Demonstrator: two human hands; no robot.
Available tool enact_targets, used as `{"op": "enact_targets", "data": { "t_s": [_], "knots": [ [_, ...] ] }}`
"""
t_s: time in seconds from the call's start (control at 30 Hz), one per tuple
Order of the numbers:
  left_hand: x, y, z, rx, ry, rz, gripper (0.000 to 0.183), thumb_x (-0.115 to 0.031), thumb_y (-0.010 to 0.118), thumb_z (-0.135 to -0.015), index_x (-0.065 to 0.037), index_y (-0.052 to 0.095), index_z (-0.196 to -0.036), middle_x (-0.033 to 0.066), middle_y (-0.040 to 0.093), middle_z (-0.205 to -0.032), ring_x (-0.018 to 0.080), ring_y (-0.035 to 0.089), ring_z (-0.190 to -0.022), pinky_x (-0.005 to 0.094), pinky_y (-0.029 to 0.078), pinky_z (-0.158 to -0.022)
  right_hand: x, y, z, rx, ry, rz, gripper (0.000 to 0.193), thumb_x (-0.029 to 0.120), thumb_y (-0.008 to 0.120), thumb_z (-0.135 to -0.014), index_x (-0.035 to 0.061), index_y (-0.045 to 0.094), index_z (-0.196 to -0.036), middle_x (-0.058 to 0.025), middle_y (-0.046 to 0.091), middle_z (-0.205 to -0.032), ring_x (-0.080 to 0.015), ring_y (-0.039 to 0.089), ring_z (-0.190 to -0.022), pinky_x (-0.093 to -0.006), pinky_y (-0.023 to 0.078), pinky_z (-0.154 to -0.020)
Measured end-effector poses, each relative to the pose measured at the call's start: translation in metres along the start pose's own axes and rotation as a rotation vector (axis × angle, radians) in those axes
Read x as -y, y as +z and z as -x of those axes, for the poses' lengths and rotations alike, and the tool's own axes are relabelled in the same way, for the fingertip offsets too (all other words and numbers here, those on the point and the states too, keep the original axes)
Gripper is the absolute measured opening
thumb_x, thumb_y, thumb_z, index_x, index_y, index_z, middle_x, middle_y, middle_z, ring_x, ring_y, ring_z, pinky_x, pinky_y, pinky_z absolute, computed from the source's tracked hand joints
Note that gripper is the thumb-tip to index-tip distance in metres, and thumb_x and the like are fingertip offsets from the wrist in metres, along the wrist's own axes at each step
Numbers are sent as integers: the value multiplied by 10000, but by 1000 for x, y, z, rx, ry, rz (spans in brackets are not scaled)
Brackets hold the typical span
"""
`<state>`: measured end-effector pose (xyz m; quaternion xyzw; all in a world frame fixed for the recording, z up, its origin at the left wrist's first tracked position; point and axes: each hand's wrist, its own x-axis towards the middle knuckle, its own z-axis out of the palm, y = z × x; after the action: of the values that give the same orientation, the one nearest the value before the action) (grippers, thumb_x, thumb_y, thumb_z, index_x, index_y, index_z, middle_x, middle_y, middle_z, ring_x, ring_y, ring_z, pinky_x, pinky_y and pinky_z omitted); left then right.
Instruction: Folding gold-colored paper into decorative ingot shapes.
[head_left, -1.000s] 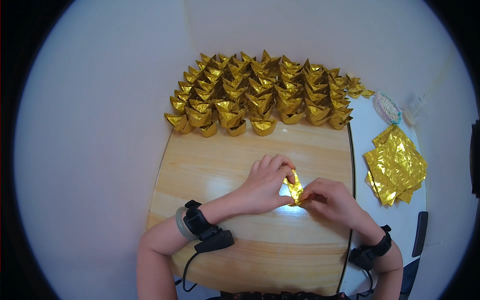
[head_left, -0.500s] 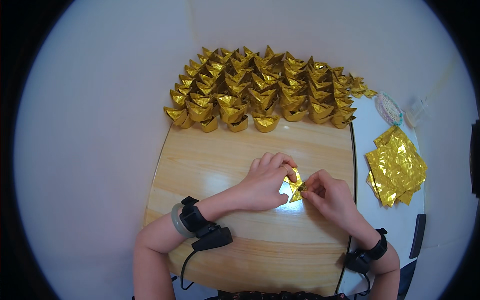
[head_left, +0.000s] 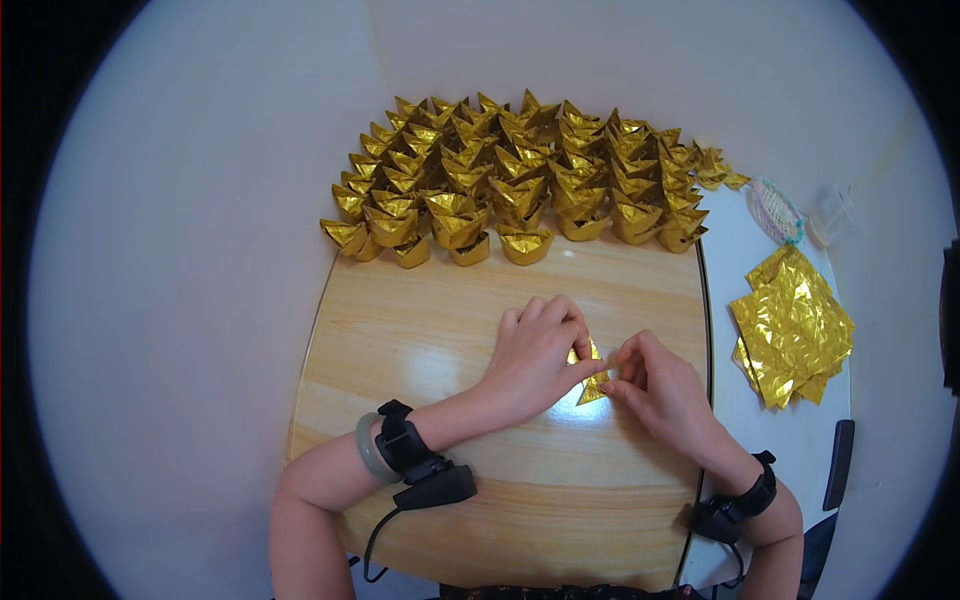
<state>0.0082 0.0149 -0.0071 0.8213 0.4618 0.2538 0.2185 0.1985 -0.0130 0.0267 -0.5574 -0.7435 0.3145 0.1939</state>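
Note:
A small piece of folded gold foil paper [head_left: 592,388] lies between my hands over the wooden tabletop. My left hand [head_left: 545,350] holds it from the left, with fingers curled over its upper part and the thumb stretched across it. On the right, my right hand [head_left: 655,390] pinches the paper's lower right edge between thumb and fingertips. Part of the paper is hidden under the left fingers. Beyond my hands, many boat-shaped gold paper ingots [head_left: 525,245] stand stacked in rows at the far side of the table.
A stack of flat gold foil sheets [head_left: 795,330] lies on the white surface [head_left: 770,480] to the right. Behind it are a beaded bracelet [head_left: 777,210] and a clear plastic cup [head_left: 832,218]. Walls border the table at the left and back. Black cabled devices [head_left: 435,485] are strapped to both wrists.
My left thumb has moved up and right onto the folded paper, near the right fingertips. The paper's right side looks flatter and narrower. The view has shifted slightly.

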Motion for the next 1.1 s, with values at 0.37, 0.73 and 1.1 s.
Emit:
{"op": "enact_targets", "data": {
  "t_s": [0.37,0.73,1.1],
  "knots": [
    [4,-6,-1,8,-20,51,123,-273,730,-735,-181,712,-815,-32,564,-888,190,469,-966,370,286,-849,-9,0,-1,-114,-257,157,197,137,733,-762,65,596,-885,-61,580,-778,-245,587,-731,-353,470,-622],
    [4,-9,0,30,-118,104,122,-257,752,-702,-162,676,-699,-39,569,-917,185,459,-995,359,280,-879,-3,14,11,-240,-484,395,224,117,707,-757,60,670,-971,-38,600,-866,-214,589,-778,-322,516,-628],
    [3,-10,2,36,-78,105,129,-239,718,-696,-124,666,-671,3,544,-973,229,432,-1047,385,290,-899,-1,12,14,-156,-513,508,367,183,728,-751,29,645,-1073,-32,556,-904,-185,558,-835,-303,512,-625]
  ]
}}
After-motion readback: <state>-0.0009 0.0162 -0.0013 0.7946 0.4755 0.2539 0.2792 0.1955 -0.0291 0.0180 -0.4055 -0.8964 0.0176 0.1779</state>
